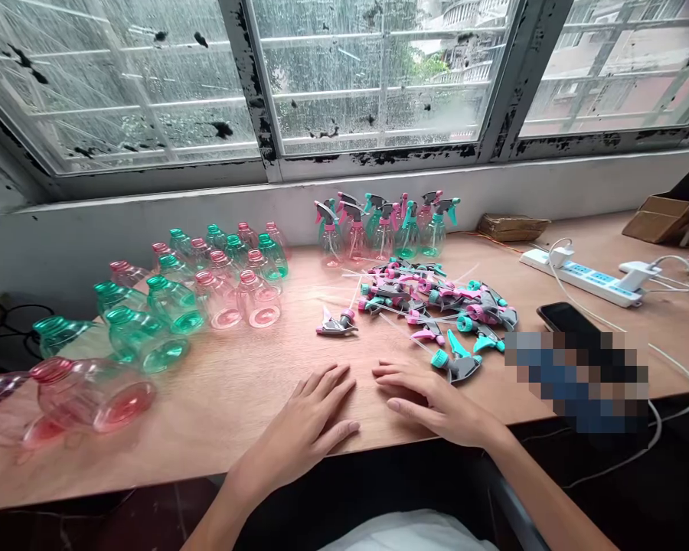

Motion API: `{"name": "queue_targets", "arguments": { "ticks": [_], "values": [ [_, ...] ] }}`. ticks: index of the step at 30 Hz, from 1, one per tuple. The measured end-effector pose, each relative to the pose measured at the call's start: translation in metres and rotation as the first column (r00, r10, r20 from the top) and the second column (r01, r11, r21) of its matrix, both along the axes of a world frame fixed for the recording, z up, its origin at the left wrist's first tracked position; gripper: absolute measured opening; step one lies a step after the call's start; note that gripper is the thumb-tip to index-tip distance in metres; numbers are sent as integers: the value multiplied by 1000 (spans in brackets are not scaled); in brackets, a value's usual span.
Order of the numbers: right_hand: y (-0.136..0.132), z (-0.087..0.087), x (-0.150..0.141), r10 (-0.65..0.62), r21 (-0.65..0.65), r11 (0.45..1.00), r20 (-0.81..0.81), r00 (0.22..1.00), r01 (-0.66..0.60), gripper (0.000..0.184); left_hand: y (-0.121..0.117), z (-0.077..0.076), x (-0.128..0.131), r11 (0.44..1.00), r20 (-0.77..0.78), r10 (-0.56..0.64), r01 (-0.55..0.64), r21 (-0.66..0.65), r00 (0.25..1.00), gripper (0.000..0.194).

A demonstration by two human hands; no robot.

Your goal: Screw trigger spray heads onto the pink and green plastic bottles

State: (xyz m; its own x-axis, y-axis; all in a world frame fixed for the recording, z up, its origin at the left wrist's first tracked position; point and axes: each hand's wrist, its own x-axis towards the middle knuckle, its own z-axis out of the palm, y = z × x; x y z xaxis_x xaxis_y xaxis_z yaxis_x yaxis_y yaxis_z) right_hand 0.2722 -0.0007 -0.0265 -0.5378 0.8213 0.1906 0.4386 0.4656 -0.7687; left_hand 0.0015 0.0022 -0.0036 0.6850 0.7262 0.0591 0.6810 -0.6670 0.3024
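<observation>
My left hand (315,417) lies flat on the wooden table (235,409), fingers stretched out and holding nothing. My right hand (428,394) rests beside it, also open, with its fingers pointing left. Close to the right hand lies a grey and teal spray head (458,361). A lone grey and pink spray head (337,324) sits just beyond both hands. Behind it is a pile of pink, teal and grey spray heads (436,295) with thin clear tubes. On the left stand several clear pink bottles (223,298) and green bottles (175,302) without tops.
Several bottles with spray heads fitted (382,229) stand against the wall under the window. At right are a power strip (579,277) with white cables, a dark phone (568,325) and a blurred patch. Cardboard pieces (511,227) lie at the back. Part of another person's hand shows at the right edge.
</observation>
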Motion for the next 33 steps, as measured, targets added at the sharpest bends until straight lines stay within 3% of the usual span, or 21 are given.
{"name": "queue_targets", "arguments": {
  "ticks": [22, 26, 28, 30, 33],
  "values": [
    [0, 0, 0, 7, -26, 1000, -2, 1000, -7, 33, -1, 1, 0, 1000, 24, 13, -13, -17, 1000, 52],
    [0, 0, 1, 7, -35, 999, -12, 1000, -7, 33, 10, 5, -12, 988, 172, 127, -139, 63, 977, 49],
    [0, 0, 1, 3, -40, 999, -15, 1000, -3, 33, 20, 13, -27, 939, 314, 241, -302, 163, 919, 45],
    [-1, 0, 1, 2, -42, 999, -19, 1000, -2, 32, 30, 25, -48, 851, 464, 348, -482, 209, 815, 48],
    [-1, 1, 1, 3, -39, 999, -23, 1000, -4, 32, 42, 50, -81, 688, 629, 497, -713, 134, 598, 51]
  ]
}}
